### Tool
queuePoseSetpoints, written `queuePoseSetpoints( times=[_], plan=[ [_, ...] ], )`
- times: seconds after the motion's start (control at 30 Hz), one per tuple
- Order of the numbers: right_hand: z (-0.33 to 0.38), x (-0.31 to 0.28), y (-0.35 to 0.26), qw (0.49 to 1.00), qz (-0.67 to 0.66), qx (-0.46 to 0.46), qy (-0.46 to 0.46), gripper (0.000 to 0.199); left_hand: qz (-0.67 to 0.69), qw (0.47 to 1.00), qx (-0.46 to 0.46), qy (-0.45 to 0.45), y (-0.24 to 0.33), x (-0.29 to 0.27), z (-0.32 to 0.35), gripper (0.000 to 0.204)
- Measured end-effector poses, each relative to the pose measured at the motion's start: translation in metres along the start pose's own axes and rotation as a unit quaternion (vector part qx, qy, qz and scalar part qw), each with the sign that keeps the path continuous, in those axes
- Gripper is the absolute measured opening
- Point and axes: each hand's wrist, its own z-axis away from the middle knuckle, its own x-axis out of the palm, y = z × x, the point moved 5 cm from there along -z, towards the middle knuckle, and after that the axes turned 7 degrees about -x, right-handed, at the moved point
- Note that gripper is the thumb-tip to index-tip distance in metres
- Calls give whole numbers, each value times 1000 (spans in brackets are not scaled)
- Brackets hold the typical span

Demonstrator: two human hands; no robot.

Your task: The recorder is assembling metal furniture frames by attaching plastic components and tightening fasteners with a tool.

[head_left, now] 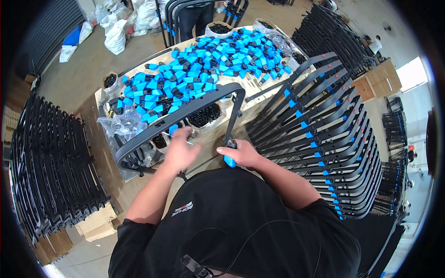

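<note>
A black tubular frame (178, 107) with rounded corners stands in front of me, propped against the table edge. Around a blue and black plastic end piece (230, 160) at the frame's right leg, my right hand (242, 153) is closed, thumb across its top. My left hand (181, 150) is inside the frame's outline, beside bags of small black parts (204, 116). Its fingers are somewhat blurred. A thin, light metal rod (190, 143) pokes out beside them and seems to be held there. Another blue piece (173, 129) lies just beyond the left fingertips.
A large heap of blue and black plastic pieces (208, 60) covers the table (241, 111). Frames with blue pieces (320, 143) lean in a row at my right. Black frames (55, 167) are stacked at left. Across the table, a person (197, 21) stands by more frames.
</note>
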Motion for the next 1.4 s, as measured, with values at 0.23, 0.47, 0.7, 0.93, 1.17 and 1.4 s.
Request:
queuePoseSetpoints(
  times=[0.23,0.47,0.7,0.93,1.17,1.4],
  plan=[
    [-6,-28,-34,979,-174,-108,7,36,312,936,-4,-161,77,67,-2,67],
    [-11,-84,14,810,-557,75,-165,36,527,822,-141,-162,122,88,-14,17],
    [-27,-123,25,762,-609,62,-212,47,80,992,77,62,195,81,-24,28],
    [-43,-126,27,764,-621,57,-164,35,78,995,-6,66,207,104,-40,32],
    [-45,-118,15,765,-613,38,-194,37,121,980,-118,108,182,104,-36,30],
    [-51,-107,23,780,-590,106,-180,29,134,966,-191,109,161,105,-34,24]
  ],
)
